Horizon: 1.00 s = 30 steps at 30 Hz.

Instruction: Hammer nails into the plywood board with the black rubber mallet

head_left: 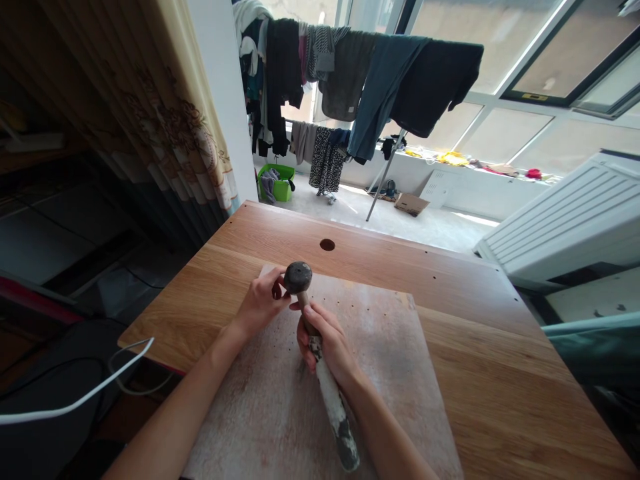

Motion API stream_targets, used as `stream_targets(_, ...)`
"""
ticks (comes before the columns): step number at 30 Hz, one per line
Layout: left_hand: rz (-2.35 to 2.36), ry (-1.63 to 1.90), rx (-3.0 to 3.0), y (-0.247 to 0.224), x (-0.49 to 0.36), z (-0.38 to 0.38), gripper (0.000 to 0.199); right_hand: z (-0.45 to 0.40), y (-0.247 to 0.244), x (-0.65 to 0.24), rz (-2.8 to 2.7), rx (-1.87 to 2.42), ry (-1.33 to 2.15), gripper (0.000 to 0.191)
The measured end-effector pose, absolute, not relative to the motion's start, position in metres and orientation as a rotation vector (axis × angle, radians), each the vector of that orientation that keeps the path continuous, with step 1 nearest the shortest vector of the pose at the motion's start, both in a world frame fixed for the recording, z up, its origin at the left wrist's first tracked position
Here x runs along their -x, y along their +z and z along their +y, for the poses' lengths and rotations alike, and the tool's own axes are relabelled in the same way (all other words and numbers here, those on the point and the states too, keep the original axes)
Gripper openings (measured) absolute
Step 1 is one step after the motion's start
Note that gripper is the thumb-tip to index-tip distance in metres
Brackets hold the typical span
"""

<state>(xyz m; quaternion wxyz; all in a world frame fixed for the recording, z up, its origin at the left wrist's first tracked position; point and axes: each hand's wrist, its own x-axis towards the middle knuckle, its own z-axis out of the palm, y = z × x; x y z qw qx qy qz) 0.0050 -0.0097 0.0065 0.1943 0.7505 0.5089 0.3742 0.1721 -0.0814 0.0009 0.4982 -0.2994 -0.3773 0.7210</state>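
My right hand (325, 337) is wrapped around the upper handle of a mallet (330, 393). Its rounded black head (299, 277) points away from me, and the paint-smeared handle slants down toward my body. Just left of the head, my left hand (264, 297) has its fingers curled in a pinch. Whatever those fingertips may hold is hidden or too small to make out. Beneath both hands lies a worn, greyish-brown board (395, 360) with a row of small holes or nail points near its far edge.
The board rests on a wood-grain tabletop (480, 333) with a round cable hole (327, 245). A white cable (100, 387) crosses at the left. Beyond the table are a clothes rack with hanging laundry (380, 87) and a green basket (283, 190). A patterned curtain (165, 100) hangs at left.
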Motion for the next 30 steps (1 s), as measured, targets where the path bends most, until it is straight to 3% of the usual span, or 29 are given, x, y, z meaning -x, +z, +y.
stream_targets(30,1.450,1.049,-2.165,0.0009,-0.0033,-0.0075,0.026,-0.0831,0.0021,-0.1755,-0.921,0.697,1.745,0.038)
